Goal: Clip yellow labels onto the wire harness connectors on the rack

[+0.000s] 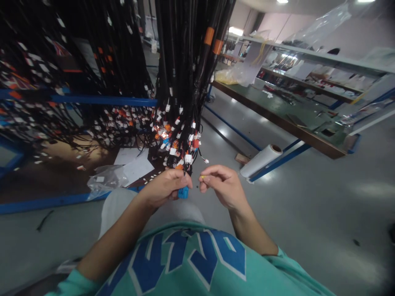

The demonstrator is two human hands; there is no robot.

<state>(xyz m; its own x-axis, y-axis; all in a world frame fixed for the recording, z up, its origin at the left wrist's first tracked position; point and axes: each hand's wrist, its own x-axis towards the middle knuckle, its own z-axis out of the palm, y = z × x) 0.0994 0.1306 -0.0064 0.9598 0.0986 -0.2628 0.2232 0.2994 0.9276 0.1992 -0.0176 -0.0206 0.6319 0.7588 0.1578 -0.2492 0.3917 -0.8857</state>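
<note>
My left hand is closed on a blue connector, which hangs just below the fingertips on a black cable. To its right, my right hand pinches a small yellow piece between thumb and forefinger; its exact kind is too small to make out. A short gap separates the two hands. Right above them hangs a thick bundle of black wire harnesses, ending in many white, orange, red and blue connectors.
More harnesses hang at the left behind a blue rail. Below lie a plastic bag and white paper sheets on a brown shelf. A green-topped workbench stands right, with a roll of clear film beneath.
</note>
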